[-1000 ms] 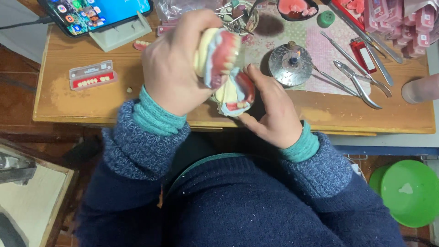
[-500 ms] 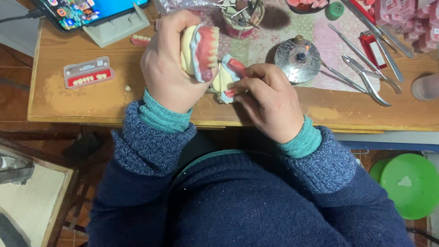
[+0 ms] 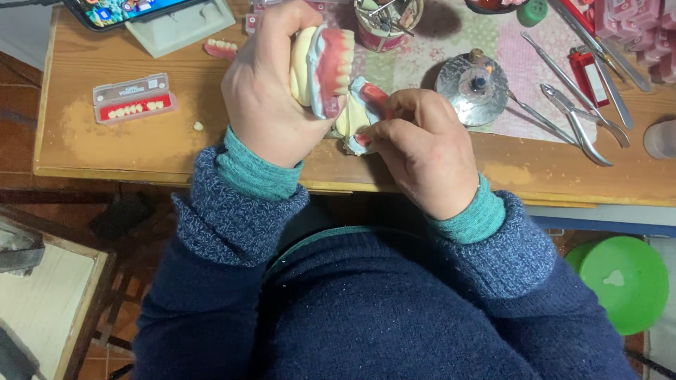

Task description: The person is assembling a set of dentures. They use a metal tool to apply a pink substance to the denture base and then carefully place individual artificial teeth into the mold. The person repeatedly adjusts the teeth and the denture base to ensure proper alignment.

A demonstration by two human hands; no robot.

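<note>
Above the wooden counter (image 3: 141,141), the left hand (image 3: 271,91) has its grip clamped on a pink denture on a plaster cast (image 3: 324,70), while the right hand (image 3: 422,151) pinches a second cast with a denture (image 3: 359,116) just beside it, near a round metal lamp (image 3: 472,88).

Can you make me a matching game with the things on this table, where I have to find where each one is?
Things:
1. denture model
2. small tooth case
3. pliers
4. green bowl

Places:
A. on the floor at the right
B. in the left hand
C. on the table at the left
D. on the table at the right

Pairs: 1-B, 2-C, 3-D, 4-A
</note>
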